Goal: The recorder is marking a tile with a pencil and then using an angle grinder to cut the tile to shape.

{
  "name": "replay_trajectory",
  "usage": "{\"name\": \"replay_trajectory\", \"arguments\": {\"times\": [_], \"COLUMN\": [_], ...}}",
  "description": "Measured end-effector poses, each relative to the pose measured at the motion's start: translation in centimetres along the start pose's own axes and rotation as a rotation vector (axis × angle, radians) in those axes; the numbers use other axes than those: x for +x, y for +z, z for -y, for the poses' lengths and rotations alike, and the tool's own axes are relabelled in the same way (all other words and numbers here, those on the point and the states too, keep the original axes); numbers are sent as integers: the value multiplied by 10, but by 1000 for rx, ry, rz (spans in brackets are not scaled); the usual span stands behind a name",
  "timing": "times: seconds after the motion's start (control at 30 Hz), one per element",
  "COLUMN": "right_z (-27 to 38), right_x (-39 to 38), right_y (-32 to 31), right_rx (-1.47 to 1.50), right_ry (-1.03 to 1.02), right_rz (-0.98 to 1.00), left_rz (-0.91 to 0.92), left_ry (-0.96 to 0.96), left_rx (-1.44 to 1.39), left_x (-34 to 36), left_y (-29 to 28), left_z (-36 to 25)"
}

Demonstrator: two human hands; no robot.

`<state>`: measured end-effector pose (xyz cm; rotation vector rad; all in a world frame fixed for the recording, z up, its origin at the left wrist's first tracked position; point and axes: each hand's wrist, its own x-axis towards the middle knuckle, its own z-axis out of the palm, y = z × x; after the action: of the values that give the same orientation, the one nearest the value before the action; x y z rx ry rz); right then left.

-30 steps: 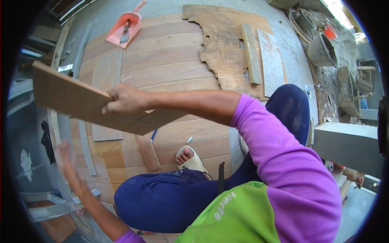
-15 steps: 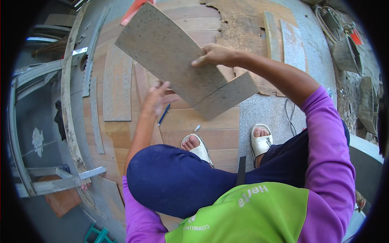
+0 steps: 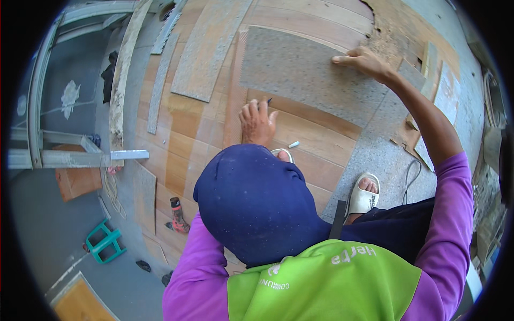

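A grey speckled board (image 3: 294, 64) lies low across the wooden floor, over or just above it; I cannot tell if it rests flat. My right hand (image 3: 364, 67) grips its far edge, thumb along the top face. My left hand (image 3: 258, 120) is below the board's near left corner, fingers bent and apart, beside a small dark pen-like tip (image 3: 269, 101) that is partly hidden. A pinkish ridged strip (image 3: 234, 117) runs left of that hand. A small white piece (image 3: 293, 144) lies on the planks near my foot.
Long grey offcuts (image 3: 209, 51) lie left, ragged plywood (image 3: 399, 21) and strips (image 3: 439, 107) right. A metal frame (image 3: 69, 159), green stool (image 3: 104, 241), power tool (image 3: 179, 219) and cord (image 3: 115, 195) are at the left; a looped dark cable (image 3: 412, 176) is by my right foot.
The board has come down from a tilted, raised position to low over the floor. My left hand has moved in beneath its near edge; my right hand still grips it.
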<state>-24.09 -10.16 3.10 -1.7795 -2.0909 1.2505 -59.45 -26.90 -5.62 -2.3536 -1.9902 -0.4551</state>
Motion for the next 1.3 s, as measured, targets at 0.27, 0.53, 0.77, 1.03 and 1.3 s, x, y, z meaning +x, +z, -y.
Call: {"name": "replay_trajectory", "arguments": {"times": [0.27, 0.53, 0.77, 1.03, 1.3], "right_z": [-49, -55, -67, -33, -23], "right_x": [21, 46, 70, 62, 32], "right_y": [31, 56, 82, 83, 31], "right_rx": [62, 121, -15, -576, -520], "right_ry": [78, 135, 60, -86, -174], "right_rz": [21, 165, 130, 29, -83], "left_rz": [120, 57, 239, 144, 168], "left_ry": [12, -131, -276, -206, 22], "left_rx": [117, 213, 95, 147, -49], "left_x": [-5, -8, -5, 2, 41], "left_y": [14, -10, -13, -15, 14], "left_z": [75, 121, 137, 152, 100]}}
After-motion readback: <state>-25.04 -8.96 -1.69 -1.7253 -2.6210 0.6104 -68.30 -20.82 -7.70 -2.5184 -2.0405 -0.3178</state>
